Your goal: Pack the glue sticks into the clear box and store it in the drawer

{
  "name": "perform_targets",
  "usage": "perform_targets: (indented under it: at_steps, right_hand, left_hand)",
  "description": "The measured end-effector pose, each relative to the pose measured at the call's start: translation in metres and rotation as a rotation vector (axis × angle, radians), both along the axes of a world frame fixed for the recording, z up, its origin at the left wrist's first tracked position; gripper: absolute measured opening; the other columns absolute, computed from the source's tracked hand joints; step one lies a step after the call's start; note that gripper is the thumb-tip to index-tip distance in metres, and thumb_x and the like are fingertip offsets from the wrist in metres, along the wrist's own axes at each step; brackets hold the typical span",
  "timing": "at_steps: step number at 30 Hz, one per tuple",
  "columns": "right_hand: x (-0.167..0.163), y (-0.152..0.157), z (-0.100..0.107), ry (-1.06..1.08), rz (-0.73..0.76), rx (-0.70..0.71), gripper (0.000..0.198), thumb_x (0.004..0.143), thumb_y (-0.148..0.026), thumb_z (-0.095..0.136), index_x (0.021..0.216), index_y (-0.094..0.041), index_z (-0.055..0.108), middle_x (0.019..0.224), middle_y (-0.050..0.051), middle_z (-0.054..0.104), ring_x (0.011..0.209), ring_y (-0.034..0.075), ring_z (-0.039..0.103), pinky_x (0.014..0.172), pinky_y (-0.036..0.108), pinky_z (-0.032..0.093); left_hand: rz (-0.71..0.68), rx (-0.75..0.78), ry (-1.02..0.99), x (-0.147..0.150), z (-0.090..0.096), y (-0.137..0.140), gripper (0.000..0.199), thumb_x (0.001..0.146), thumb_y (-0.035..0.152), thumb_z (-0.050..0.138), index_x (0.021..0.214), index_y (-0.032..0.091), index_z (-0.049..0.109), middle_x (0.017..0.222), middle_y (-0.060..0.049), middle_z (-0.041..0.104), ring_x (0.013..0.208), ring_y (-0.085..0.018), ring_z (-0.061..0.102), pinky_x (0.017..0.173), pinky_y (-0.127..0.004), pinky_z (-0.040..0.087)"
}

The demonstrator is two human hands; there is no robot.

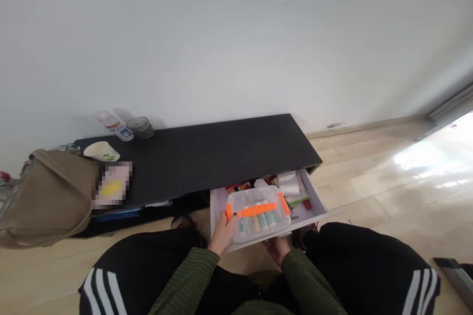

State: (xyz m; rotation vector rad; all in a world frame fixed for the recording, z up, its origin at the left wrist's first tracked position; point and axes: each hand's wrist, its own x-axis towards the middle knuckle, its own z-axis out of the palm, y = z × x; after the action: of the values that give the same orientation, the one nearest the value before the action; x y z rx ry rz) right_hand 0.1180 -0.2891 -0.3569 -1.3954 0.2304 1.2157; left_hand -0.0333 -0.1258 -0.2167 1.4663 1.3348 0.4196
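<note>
A clear plastic box (258, 224) with an orange handle and orange side clips lies over the open drawer (318, 210). Several small bottles with white and green labels show through its lid. My left hand (223, 231) is closed on the box's left end, thumb on top by the orange clip. Below the front edge of the drawer, my right hand (277, 249) is curled against the drawer front, its fingertips partly hidden. Beneath and behind the box, the drawer holds a red calculator-like item (233, 189), clear plastic packaging (289, 184) and a green strip-like item (298, 202).
The drawer belongs to a low black cabinet (221, 147) against a white wall. On its left stand a spray can (114, 125), a dark glass (141, 128) and a paper cup (101, 151), near a brown bag (51, 197). My knees flank the drawer on a tiled floor (362, 197).
</note>
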Motion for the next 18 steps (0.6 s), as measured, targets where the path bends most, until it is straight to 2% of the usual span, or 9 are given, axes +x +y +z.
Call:
perform_targets:
  at_steps: [4,9,11,13,16,18]
  right_hand:
    - [-0.002,0.006,0.005,0.096,-0.114,-0.060,0.025,0.062,-0.029,0.077,0.075,-0.022,0.057,0.058,-0.003,0.063,0.054,0.016,0.064,0.052,0.025,0.049]
    - [-0.006,0.017,0.014,0.065,-0.159,-0.099,0.027,0.065,-0.034,0.077,0.073,-0.022,0.054,0.053,-0.003,0.059,0.051,0.018,0.064,0.044,0.024,0.046]
    - [-0.006,0.020,0.014,0.049,-0.152,-0.112,0.026,0.067,-0.036,0.075,0.075,-0.022,0.054,0.051,-0.004,0.058,0.050,0.019,0.063,0.042,0.025,0.045]
    - [-0.005,0.023,0.013,0.046,-0.120,-0.117,0.027,0.067,-0.037,0.076,0.080,-0.023,0.056,0.049,-0.006,0.056,0.049,0.018,0.062,0.042,0.025,0.046]
    - [-0.001,0.029,0.009,0.033,-0.068,-0.124,0.029,0.069,-0.038,0.076,0.086,-0.023,0.057,0.048,-0.007,0.054,0.046,0.016,0.061,0.043,0.023,0.045]
    - [0.002,0.035,0.005,0.017,-0.033,-0.125,0.027,0.071,-0.037,0.074,0.087,-0.023,0.057,0.048,-0.007,0.055,0.044,0.015,0.059,0.041,0.022,0.043]
  left_hand:
    - [0.014,0.019,0.105,0.006,-0.026,0.015,0.019,0.088,0.041,0.053,0.086,0.022,0.052,0.071,-0.002,0.061,0.076,-0.026,0.064,0.072,-0.033,0.046]
    - [0.037,0.012,0.194,0.015,-0.044,0.042,0.021,0.090,0.033,0.050,0.097,0.016,0.059,0.076,-0.006,0.065,0.079,-0.024,0.067,0.073,-0.032,0.047]
    - [0.045,0.005,0.207,0.013,-0.047,0.049,0.022,0.089,0.030,0.053,0.102,0.015,0.062,0.081,-0.008,0.069,0.084,-0.025,0.069,0.076,-0.031,0.048]
    - [0.044,0.039,0.213,0.009,-0.045,0.053,0.026,0.086,0.024,0.056,0.109,0.016,0.064,0.095,-0.011,0.072,0.099,-0.026,0.069,0.085,-0.031,0.048]
    - [0.012,0.200,0.210,0.002,-0.038,0.051,0.036,0.084,0.015,0.055,0.119,0.017,0.064,0.123,-0.013,0.069,0.122,-0.025,0.061,0.101,-0.032,0.043]
    - [-0.010,0.286,0.196,-0.002,-0.034,0.046,0.037,0.085,0.014,0.053,0.120,0.016,0.065,0.130,-0.013,0.066,0.123,-0.024,0.060,0.105,-0.034,0.042]
